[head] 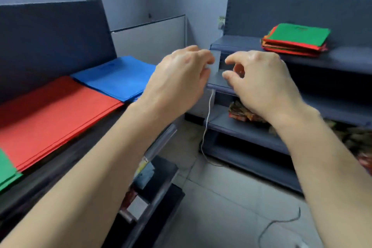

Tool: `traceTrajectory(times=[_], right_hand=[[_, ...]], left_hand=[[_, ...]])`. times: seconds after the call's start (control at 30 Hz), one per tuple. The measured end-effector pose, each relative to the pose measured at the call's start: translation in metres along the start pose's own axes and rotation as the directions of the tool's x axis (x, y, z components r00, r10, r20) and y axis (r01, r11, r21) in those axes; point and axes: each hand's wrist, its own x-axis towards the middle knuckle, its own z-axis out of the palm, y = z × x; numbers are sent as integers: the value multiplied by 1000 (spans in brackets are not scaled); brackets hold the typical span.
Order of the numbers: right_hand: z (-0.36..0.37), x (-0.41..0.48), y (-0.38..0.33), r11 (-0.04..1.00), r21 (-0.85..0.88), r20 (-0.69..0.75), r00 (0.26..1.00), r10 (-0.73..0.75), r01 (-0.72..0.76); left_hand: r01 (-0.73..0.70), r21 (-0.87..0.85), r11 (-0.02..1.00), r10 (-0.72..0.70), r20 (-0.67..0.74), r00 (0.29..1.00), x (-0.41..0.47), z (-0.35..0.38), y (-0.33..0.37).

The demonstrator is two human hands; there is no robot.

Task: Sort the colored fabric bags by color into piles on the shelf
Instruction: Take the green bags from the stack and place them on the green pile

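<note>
At frame centre, my left hand (181, 78) and right hand (259, 84) hover loosely curled, gripping nothing; unsorted mixed bags (296, 40) lie upper right on the shelf (346, 60).

red pile (54, 106) | blue pile (118, 76) | green pile (6, 169) | mixed stack (296, 40) green-topped, red-edged

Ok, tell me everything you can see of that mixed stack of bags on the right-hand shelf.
The mixed stack is a low pile of flat, thin fabric bags, matte like non-woven cloth. A green bag lies on top, with a faint printed mark near its far edge; under it red and orange edges show, fanned out unevenly, with slivers of green between. It rests on the top board of the right shelf, close to the back panel. Nothing else touches it: both the left hand and the right hand are empty, in mid-air, well short of it.
</note>
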Motion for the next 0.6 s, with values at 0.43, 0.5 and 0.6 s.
traceTrajectory(times=[0.43, 0.5, 0.6], right_hand=[[17, 69, 168, 919, -98, -65, 924, 377, -381], [22, 90, 186, 905, -108, -101, 910, 403, -412], [32, 126, 206, 892, -125, -132, 899, 418, -434]], left_hand=[[-191, -214, 958, 214, 90, 973, 157, 157, 34], [-212, -238, 948, 236, 76, 969, 182, 177, 28], [-205, -261, 943, 229, 65, 971, 222, 206, 12]])
